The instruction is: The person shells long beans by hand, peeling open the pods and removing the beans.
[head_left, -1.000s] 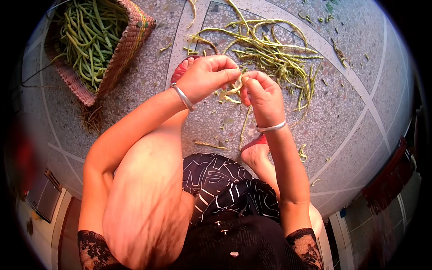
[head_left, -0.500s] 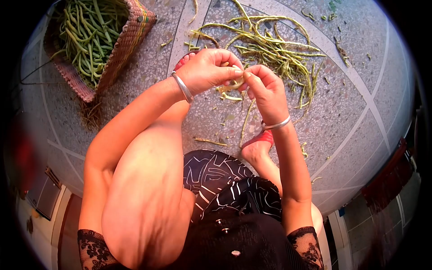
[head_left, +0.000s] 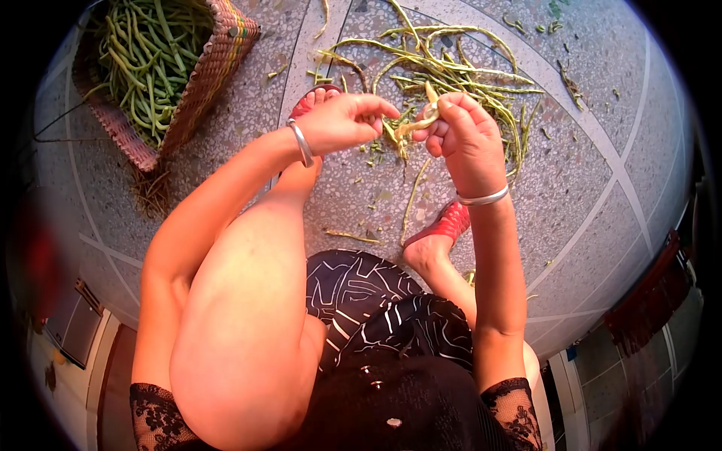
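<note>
My right hand (head_left: 470, 139) pinches a pale yellow, split-looking bean pod (head_left: 418, 125), which curls out past the fingertips toward the left. Just left of it, my left hand (head_left: 340, 124) hovers with its index finger reaching toward the pod and the other fingers curled in. What may lie in that palm is hidden. The two hands are apart. Under and behind the right hand, a loose heap of long yellow-green bean pods (head_left: 481, 89) is spread on the speckled floor (head_left: 346, 195).
A woven basket (head_left: 197, 98) full of green bean pods leans at the upper left. Pod scraps dot the floor, with a single long pod (head_left: 413, 199) between my feet. My red sandals (head_left: 450, 223) and bare knee (head_left: 241, 323) are close by.
My hands have parted after meeting at the pod. My right hand moved right, keeping the pod; my left hand let go of it and drew slightly left.
</note>
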A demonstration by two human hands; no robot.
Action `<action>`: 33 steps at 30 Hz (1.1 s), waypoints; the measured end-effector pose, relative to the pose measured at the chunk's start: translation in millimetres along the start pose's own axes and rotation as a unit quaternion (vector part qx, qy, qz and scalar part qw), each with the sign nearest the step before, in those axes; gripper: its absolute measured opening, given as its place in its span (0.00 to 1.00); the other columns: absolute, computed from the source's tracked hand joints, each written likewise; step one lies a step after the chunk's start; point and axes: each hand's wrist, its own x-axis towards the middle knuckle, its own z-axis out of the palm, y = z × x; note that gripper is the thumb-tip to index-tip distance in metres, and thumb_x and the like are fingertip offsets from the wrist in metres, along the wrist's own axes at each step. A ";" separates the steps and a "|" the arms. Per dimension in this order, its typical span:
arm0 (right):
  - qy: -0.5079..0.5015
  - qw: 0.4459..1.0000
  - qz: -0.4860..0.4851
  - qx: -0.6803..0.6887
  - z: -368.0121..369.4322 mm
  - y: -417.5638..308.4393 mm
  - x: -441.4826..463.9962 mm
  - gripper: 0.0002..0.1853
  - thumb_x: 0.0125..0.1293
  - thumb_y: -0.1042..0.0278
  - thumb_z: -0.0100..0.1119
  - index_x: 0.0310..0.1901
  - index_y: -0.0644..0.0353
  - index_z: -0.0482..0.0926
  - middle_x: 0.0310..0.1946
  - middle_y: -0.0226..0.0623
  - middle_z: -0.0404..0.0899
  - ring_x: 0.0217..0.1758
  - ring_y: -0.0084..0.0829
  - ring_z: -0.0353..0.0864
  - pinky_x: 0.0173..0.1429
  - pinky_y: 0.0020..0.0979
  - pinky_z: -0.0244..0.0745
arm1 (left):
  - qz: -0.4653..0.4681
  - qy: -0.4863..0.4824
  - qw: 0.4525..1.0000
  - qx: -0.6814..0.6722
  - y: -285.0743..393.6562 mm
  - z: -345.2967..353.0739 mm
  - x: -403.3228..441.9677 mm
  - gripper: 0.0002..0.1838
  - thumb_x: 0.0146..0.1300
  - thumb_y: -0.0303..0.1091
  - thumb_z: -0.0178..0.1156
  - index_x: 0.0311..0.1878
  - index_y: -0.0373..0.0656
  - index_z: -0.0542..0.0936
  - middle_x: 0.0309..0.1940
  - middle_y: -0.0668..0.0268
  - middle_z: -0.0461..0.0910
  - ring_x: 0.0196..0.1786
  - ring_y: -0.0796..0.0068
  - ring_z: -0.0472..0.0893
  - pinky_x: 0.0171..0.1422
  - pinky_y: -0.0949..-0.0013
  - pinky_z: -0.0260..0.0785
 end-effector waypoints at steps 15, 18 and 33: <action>0.020 0.980 -0.024 -0.197 -1.9 17.3 -6.5 0.09 0.61 0.65 0.55 0.38 0.62 0.77 0.28 0.29 0.78 0.29 0.18 0.76 0.29 0.18 0.67 | 0.016 0.055 0.998 0.032 15.2 16.8 -3.8 0.09 0.58 0.36 0.59 0.30 0.39 0.78 0.19 0.78 0.70 0.23 0.90 0.65 0.25 0.82 0.56; 0.011 0.981 -0.012 -0.196 4.1 21.5 -11.9 0.08 0.59 0.67 0.57 0.36 0.62 0.78 0.27 0.28 0.78 0.29 0.16 0.75 0.28 0.17 0.66 | 0.022 0.060 0.997 0.039 21.0 18.0 -7.1 0.10 0.57 0.36 0.59 0.28 0.40 0.78 0.18 0.77 0.69 0.22 0.90 0.65 0.25 0.82 0.56; 0.006 0.978 -0.029 -0.204 3.2 25.5 -9.7 0.05 0.56 0.72 0.54 0.29 0.65 0.74 0.21 0.25 0.73 0.24 0.13 0.68 0.27 0.18 0.63 | 0.126 0.067 0.975 0.171 16.3 19.8 -6.1 0.10 0.55 0.34 0.60 0.27 0.38 0.75 0.19 0.66 0.72 0.25 0.81 0.70 0.30 0.74 0.63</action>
